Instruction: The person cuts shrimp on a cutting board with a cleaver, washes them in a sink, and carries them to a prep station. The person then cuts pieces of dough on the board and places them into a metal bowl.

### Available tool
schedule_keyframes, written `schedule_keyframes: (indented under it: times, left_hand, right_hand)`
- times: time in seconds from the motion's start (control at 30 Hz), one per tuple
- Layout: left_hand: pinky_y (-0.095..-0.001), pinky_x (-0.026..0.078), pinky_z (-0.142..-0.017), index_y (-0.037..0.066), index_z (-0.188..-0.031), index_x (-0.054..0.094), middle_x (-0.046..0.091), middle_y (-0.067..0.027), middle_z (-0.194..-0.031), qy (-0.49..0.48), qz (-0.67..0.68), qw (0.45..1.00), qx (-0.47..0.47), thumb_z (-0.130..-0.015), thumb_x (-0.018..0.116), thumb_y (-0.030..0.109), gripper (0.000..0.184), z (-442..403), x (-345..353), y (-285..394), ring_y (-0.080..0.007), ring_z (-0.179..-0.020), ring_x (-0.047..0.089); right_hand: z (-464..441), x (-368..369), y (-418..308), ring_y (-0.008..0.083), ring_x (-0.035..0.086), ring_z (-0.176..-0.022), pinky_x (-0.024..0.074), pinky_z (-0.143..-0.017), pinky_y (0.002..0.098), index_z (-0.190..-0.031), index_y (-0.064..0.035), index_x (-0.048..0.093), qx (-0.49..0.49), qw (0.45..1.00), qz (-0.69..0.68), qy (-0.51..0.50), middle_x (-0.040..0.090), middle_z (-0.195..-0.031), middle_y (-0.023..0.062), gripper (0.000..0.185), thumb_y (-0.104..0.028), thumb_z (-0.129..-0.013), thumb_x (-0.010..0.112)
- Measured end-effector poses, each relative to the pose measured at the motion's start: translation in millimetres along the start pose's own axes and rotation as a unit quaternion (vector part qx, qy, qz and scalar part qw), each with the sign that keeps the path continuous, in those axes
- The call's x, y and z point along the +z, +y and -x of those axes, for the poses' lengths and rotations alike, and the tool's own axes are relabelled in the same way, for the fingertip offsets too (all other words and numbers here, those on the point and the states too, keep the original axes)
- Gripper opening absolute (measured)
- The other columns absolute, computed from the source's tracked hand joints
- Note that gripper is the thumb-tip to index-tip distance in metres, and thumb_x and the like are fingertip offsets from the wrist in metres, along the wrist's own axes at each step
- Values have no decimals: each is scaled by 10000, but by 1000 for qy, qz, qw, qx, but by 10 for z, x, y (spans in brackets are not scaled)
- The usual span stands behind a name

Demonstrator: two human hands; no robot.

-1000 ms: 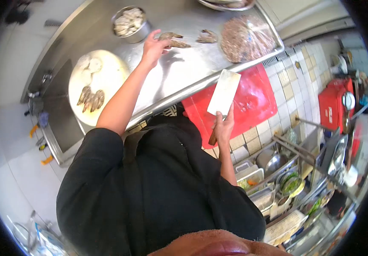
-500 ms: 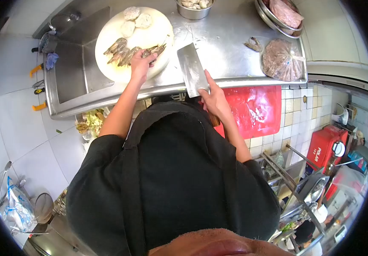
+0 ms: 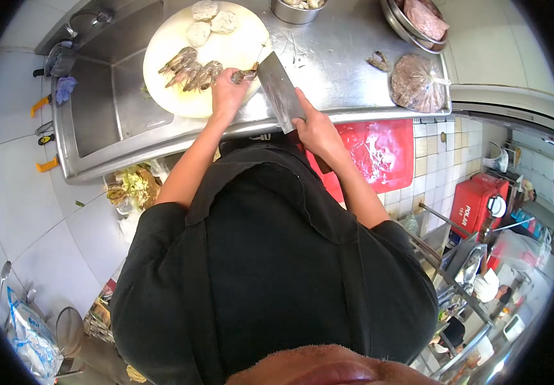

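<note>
My left hand (image 3: 227,96) is over the right part of a round, pale cutting board (image 3: 251,42), its fingers closed on a shrimp (image 3: 245,76) that points right. My right hand (image 3: 319,131) grips a cleaver (image 3: 279,90) by its handle, in front of the counter edge. The blade slants up and left, its far corner close to the held shrimp; whether they touch I cannot tell. Several grey-brown shrimp (image 3: 187,69) lie in a row left of my left hand. Three whitish lumps (image 3: 199,33) sit at the board's far side.
A sink basin (image 3: 94,109) lies left of the board. Beyond it stands a metal bowl (image 3: 296,13) of pale pieces. At right are a lone shrimp (image 3: 378,61), a tied plastic bag (image 3: 416,83) and metal bowls (image 3: 389,16) with pink meat. A red surface (image 3: 380,157) lies below the counter.
My left hand has drawn a shrimp to the right, away from the row. The cleaver has come nearer to it and tilts further left. The whole view has shifted slightly.
</note>
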State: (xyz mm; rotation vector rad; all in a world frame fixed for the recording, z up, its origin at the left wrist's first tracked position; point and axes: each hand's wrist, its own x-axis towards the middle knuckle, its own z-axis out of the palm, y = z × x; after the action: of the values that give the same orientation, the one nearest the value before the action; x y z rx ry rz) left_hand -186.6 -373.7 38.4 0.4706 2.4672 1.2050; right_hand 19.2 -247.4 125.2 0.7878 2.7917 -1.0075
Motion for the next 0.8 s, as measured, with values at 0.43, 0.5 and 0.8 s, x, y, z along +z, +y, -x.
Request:
schedule_keyframes:
  times: [0.43,0.5,0.8]
  left_hand:
    - [-302,598,-648,-40,-1276,610,680,-207,-1193,-81,134,984,-88,-769,851,149,592,-185,-306,-266,-205,-876,712]
    - [-285,600,-631,-22,-1313,589,653,-201,-1232,-97,136,983,-79,-797,851,164,607,-181,-444,-302,-197,-860,699]
    - [-304,602,-724,7,-1159,702,648,-149,-1278,-139,154,975,-80,-801,845,154,412,-185,-600,-429,-183,-892,691]
  right_hand:
    - [102,-89,48,531,634,-948,482,-865,580,-1589,-203,309,28,999,12,-17,673,-983,339,711,-164,-938,591]
    - [109,-161,-40,510,650,-850,488,-799,592,-1578,-185,332,3,999,35,10,680,-899,314,677,-157,-944,569]
    - [-318,107,-215,427,691,-764,531,-720,538,-1576,-219,353,-57,988,145,-17,711,-855,242,682,-141,-933,564]
